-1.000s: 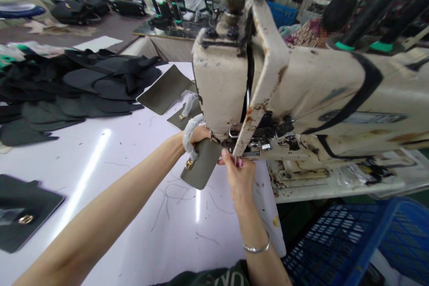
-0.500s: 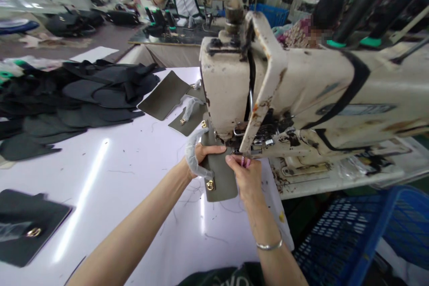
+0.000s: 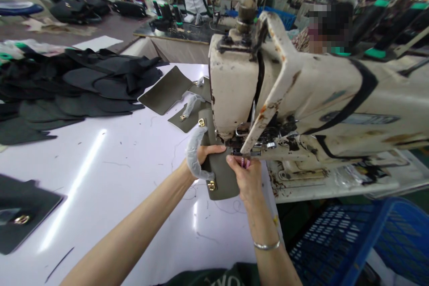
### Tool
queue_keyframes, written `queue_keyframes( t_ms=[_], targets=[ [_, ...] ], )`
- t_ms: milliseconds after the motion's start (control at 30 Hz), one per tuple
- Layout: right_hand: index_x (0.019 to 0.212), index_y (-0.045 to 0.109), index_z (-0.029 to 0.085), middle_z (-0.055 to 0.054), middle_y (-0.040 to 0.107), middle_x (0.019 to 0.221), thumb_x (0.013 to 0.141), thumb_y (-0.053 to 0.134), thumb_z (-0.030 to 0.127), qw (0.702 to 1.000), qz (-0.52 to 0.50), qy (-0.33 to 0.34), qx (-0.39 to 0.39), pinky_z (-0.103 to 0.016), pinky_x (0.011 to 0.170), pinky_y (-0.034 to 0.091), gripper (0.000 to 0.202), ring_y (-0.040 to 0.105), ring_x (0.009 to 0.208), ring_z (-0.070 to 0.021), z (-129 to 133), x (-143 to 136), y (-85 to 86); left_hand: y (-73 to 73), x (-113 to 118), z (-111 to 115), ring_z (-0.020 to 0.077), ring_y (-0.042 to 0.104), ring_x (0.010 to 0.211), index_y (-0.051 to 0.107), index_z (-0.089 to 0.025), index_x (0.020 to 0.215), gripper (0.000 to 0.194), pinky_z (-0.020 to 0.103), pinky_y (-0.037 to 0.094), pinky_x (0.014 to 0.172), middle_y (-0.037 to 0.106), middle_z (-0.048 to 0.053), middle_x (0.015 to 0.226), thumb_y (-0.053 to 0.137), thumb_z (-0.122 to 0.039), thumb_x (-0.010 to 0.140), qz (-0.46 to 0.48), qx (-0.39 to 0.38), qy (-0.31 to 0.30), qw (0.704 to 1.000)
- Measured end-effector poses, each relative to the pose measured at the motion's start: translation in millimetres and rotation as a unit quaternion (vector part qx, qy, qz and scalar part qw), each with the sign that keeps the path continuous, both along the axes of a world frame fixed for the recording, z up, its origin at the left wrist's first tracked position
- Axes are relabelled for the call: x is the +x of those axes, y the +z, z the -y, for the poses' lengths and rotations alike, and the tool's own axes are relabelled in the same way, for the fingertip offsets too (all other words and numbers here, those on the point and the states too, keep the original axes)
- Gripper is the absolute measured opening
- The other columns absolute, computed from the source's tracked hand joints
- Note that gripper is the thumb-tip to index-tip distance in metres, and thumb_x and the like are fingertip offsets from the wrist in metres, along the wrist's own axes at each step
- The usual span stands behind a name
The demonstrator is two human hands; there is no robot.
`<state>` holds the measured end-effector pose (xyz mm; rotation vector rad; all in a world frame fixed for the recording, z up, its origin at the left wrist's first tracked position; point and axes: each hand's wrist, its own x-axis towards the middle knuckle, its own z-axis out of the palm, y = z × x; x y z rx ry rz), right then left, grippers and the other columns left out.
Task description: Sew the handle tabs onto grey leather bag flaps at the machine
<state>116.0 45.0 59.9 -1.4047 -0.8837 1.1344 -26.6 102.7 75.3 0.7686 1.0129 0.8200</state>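
An olive-grey panel (image 3: 223, 181) with gold fittings and a plastic-wrapped handle (image 3: 193, 154) lies under the head of a cream sewing machine (image 3: 231, 94). My left hand (image 3: 203, 154) reaches through the handle, thumb stretched over the panel toward the needle area, its other fingers mostly hidden. At the panel's right edge, my right hand (image 3: 246, 174) pinches the panel between thumb and fingers, close beside the presser area; something pink shows at its fingertips. The needle itself cannot be made out.
Dark cut pieces (image 3: 73, 89) are heaped at the left, with more olive panels (image 3: 167, 89) behind my left hand. Another panel (image 3: 30, 205) lies at the near left. A blue basket (image 3: 365, 241) stands at the lower right. People sit at machines beyond.
The view has shifted slightly, so the machine appears farther right. The panel's far end and upper gold fitting have swung a little left relative to the machine; both hands keep their hold.
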Motion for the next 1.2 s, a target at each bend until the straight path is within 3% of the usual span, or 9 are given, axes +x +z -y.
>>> queue_keyframes(
  t_ms=[233, 400, 633, 967, 1200],
  targets=[
    [0.076, 0.082, 0.017, -0.004, 0.076, 0.074, 0.077, 0.078, 0.042, 1.000, 0.004, -0.013, 0.017, -0.029, 0.069, 0.052, 0.025, 0.067, 0.070, -0.0203, -5, -2, -12.5, -10.8, -3, -11, 0.0279, 0.074, 0.079, 0.073, -0.020, 0.109, 0.050, 0.039, 0.065, 0.074, 0.078, 0.007, 0.096, 0.087, -0.034, 0.063, -0.017, -0.003, 0.013, 1.000],
    [0.078, 0.082, 0.016, -0.003, 0.073, 0.069, 0.078, 0.076, 0.046, 0.999, 0.039, -0.011, 0.000, -0.028, 0.065, 0.051, 0.030, 0.065, 0.066, -0.0194, -8, -1, -18.7, -10.3, -2, -11, 0.0290, 0.074, 0.074, 0.075, -0.018, 0.104, 0.045, 0.041, 0.065, 0.069, 0.078, 0.009, 0.092, 0.087, -0.032, 0.063, 0.025, -0.019, 0.013, 0.999],
    [0.072, 0.080, 0.015, -0.002, 0.071, 0.066, 0.075, 0.078, 0.045, 0.999, 0.036, -0.018, -0.010, -0.028, 0.064, 0.051, 0.030, 0.064, 0.065, -0.0188, -9, -2, -14.8, -12.0, 2, -11, 0.0286, 0.073, 0.067, 0.077, -0.017, 0.099, 0.043, 0.039, 0.065, 0.060, 0.078, 0.012, 0.090, 0.090, -0.026, 0.060, 0.069, -0.005, 0.052, 0.996],
    [0.068, 0.077, 0.016, -0.003, 0.071, 0.067, 0.073, 0.078, 0.045, 0.999, 0.016, -0.028, -0.028, -0.029, 0.065, 0.053, 0.030, 0.066, 0.067, -0.0198, -11, -3, -12.2, -6.4, 4, -11, 0.0314, 0.071, 0.061, 0.078, -0.016, 0.096, 0.044, 0.040, 0.062, 0.051, 0.075, 0.012, 0.076, 0.091, -0.025, 0.054, 0.050, -0.038, 0.080, 0.995],
    [0.075, 0.079, 0.015, -0.005, 0.075, 0.075, 0.069, 0.081, 0.044, 0.998, -0.024, -0.045, -0.022, -0.030, 0.070, 0.054, 0.030, 0.070, 0.075, -0.0222, -11, -5, -6.0, -8.5, 3, -12, 0.0281, 0.071, 0.061, 0.079, -0.013, 0.097, 0.043, 0.039, 0.063, 0.055, 0.077, 0.013, 0.083, 0.090, -0.026, 0.057, 0.057, -0.027, 0.069, 0.996]
  ],
)
